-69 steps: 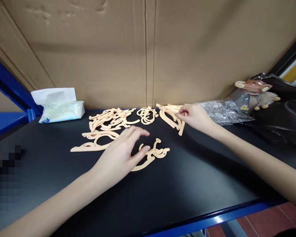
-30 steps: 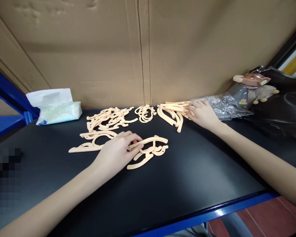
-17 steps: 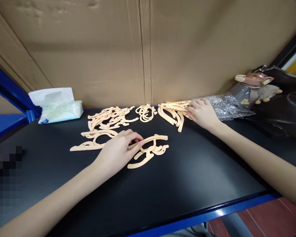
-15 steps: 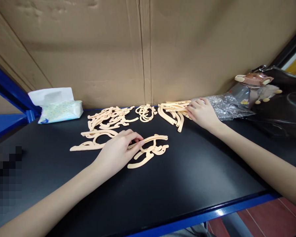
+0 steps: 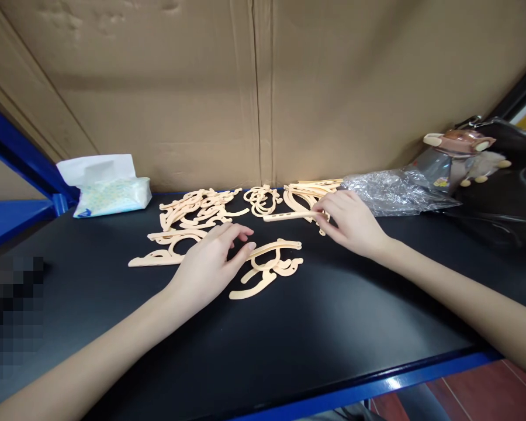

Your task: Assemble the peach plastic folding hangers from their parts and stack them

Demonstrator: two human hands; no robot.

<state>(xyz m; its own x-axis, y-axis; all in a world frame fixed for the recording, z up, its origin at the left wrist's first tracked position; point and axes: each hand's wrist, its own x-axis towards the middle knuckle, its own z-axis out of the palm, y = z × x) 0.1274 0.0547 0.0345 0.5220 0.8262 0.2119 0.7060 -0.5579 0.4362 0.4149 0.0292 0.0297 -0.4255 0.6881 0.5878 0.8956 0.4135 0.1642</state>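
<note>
Left hand point(image 5: 208, 257) half-curled, right hand point(image 5: 353, 224) pinching strip point(image 5: 289, 216)

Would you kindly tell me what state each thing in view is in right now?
Left hand: thumb and fingers parted.
Curved arm: overlapping another piece; whether the thumb touches it is unclear.
Right hand: fingers closed in a pinch.
Slotted strip: held in that pinch.
Tissue pack: open, white sheet sticking out.
Plastic bag: crumpled.
Bottle: brown top on.
Black bag: open or closed unclear.
</note>
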